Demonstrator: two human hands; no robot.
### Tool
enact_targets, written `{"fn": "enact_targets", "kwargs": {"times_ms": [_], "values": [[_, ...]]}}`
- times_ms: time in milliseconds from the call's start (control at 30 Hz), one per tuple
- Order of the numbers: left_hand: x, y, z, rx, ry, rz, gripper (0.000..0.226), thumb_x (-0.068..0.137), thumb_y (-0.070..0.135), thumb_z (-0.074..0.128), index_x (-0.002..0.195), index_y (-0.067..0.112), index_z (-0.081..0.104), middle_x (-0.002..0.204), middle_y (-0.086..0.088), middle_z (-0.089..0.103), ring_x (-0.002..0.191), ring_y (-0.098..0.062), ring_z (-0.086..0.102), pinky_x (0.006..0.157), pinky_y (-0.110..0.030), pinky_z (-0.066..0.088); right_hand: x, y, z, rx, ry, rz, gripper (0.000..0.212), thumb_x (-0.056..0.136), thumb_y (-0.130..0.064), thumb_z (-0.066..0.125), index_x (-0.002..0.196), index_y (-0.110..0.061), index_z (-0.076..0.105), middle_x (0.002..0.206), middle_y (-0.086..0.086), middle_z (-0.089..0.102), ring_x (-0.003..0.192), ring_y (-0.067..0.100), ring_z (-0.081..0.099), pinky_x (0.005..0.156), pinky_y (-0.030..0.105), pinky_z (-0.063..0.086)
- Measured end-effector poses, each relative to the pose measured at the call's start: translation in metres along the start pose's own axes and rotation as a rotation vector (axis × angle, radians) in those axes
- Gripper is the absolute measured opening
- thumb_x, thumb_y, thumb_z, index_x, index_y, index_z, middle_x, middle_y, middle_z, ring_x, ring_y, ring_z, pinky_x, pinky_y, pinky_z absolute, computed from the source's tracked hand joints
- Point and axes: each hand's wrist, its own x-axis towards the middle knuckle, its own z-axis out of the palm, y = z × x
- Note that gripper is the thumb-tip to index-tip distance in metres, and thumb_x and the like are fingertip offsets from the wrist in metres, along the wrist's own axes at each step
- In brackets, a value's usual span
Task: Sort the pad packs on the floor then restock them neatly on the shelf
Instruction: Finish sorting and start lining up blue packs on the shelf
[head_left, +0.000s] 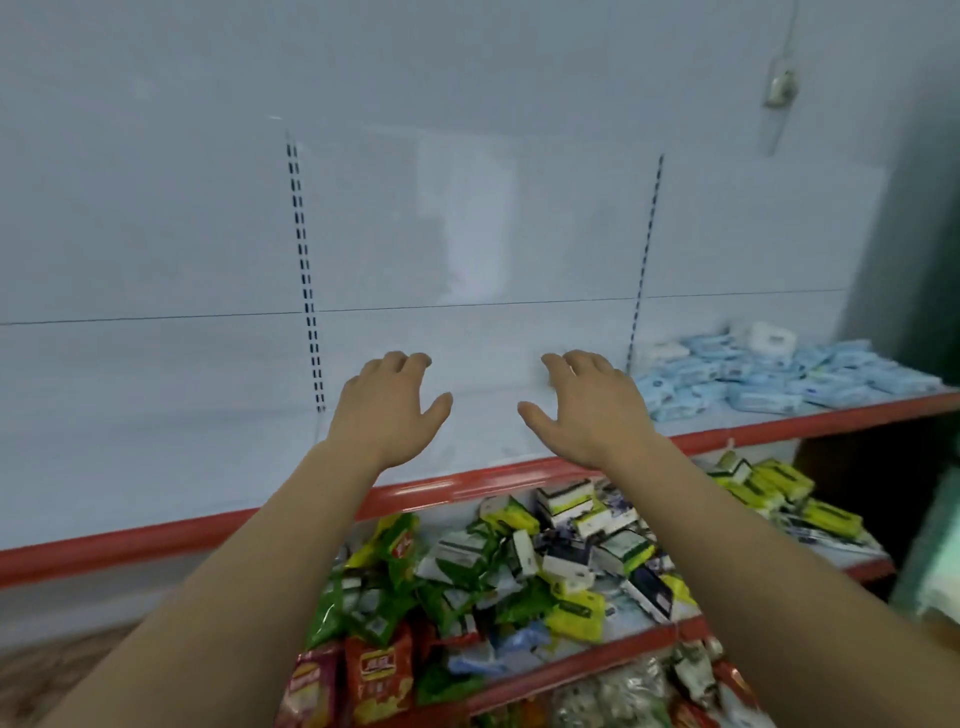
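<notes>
Both my arms reach forward over the top shelf (208, 457), a pale board with a red front edge. My left hand (387, 410) hovers over the bare board with loosely bent fingers and holds nothing. My right hand (587, 410) is a hand's width to its right, also loosely bent and holding nothing. Several light blue pad packs (769, 376) lie in a loose heap on the same shelf at the far right, beyond my right hand. No pad pack is in either hand.
The shelf below (597, 660) holds several green, yellow and white packs (519, 566) in a jumble. Red snack bags (363, 680) sit lower still. Slotted uprights (306, 270) stand against the white back panel. A strip of brown floor (41, 675) shows at the bottom left.
</notes>
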Motion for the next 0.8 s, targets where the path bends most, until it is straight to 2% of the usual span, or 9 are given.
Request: {"fn": "enact_targets", "kwargs": {"times_ms": [200,400,800], "values": [[0.044,0.097,0.055,-0.081,-0.052,0.187,0.060,0.099,0.052,0.045,0.147,0.019,0.039,0.146,-0.007,0.046,0.130,-0.029,0.044,0.104,-0.044,0.042,-0.025,0.108,0.000,-0.079,-0.038,0.215,0.073,0.096,-0.063,0.039,0.153,-0.017,0.029,0.154,0.011,0.038,0.142,0.031,0.032,0.112,0.047,0.034],[0.095,0.161,0.100,-0.152,-0.089,0.346,0.060,0.098,0.054,0.045,0.147,0.019,0.039,0.144,-0.008,0.047,0.128,-0.031,0.046,0.102,-0.044,0.042,-0.032,0.169,0.002,-0.147,-0.049,0.366,0.075,0.096,-0.065,0.037,0.154,-0.020,0.028,0.156,0.011,0.036,0.144,0.031,0.031,0.113,0.048,0.033],[0.190,0.275,0.187,-0.205,-0.135,0.513,0.060,0.098,0.054,0.045,0.146,0.019,0.040,0.143,-0.008,0.048,0.126,-0.031,0.048,0.101,-0.045,0.043,-0.029,0.304,0.029,-0.245,-0.072,0.559,0.075,0.093,-0.067,0.037,0.153,-0.023,0.030,0.154,0.008,0.039,0.143,0.030,0.033,0.115,0.050,0.032]]}}
